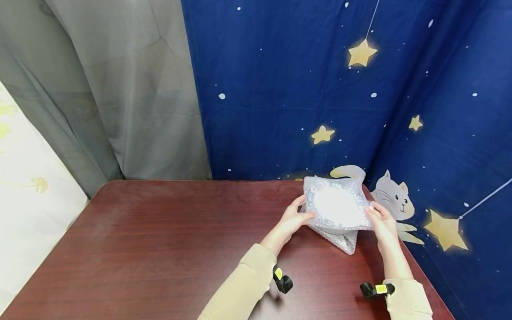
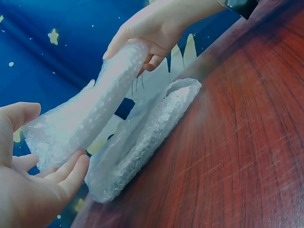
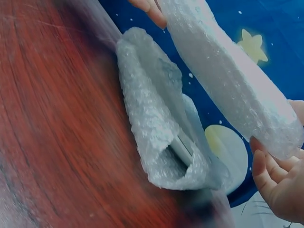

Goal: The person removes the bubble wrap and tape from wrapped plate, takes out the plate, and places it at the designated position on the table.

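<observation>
The upper package [image 1: 320, 217], wrapped in bubble film, is held up near the far right corner of the surface [image 1: 180, 244], apart from a 2nd, lower package [image 1: 345, 243] in similar wrap lying beneath it. The person's left grip [image 1: 293, 219] pinches its left end, thumb above and fingers below; the right grip [image 1: 384, 223] pinches the opposite end.

It spans the 2 hands without sagging, so the contents are probably stiff and fairly light, perhaps fragile given the padding. The film itself should be soft and slightly slippery; loose wrap at the ends could slide, so a hold farther in — on the firm part from both sides — seems safest.

What is inside cannot be made out: glare whitens its top in the head view. There, the lower package is mostly covered; the right wrist view shows its mouth gaping on a pale edge [image 3: 182, 149] — too little to identify. The left wrist view cuts off part of the left grip.
</observation>
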Tool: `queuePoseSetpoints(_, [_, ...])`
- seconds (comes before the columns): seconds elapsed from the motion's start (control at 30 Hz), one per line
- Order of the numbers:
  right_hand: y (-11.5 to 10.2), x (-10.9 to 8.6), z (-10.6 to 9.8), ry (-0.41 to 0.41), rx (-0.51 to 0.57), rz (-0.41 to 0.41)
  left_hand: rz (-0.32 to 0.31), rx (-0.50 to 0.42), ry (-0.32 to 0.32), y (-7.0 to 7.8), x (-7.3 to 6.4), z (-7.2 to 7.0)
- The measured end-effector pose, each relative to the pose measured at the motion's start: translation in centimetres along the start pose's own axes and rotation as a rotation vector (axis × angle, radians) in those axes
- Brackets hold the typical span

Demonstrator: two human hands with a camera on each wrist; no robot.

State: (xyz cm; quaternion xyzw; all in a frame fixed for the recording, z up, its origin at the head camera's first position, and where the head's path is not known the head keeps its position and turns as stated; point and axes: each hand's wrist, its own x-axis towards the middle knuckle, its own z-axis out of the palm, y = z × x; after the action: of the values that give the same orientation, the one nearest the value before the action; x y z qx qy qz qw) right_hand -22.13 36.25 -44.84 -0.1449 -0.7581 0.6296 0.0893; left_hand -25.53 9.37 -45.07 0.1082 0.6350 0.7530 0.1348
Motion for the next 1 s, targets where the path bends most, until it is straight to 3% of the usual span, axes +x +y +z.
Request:
queuePoseSetpoints(0.47, [-1.0, -1.0, 1.8, 0.023, 0.064, -0.032, 0.01, -0.031, 0.009, 0.6, -0.6, -1.7])
queuePoseSetpoints(0.67, [-1.0, -1.3, 2.8, 0.036, 0.075, -0.072, 0.017, 0.012, 0.02, 0.6, -0.9, -2.6])
queuePoseSetpoints(1.0, [-0.9, -1.7, 4.5, 0.026, -0.05, -0.126, 0.036, 0.068, 0.028, 1.1, -1.7, -4.6])
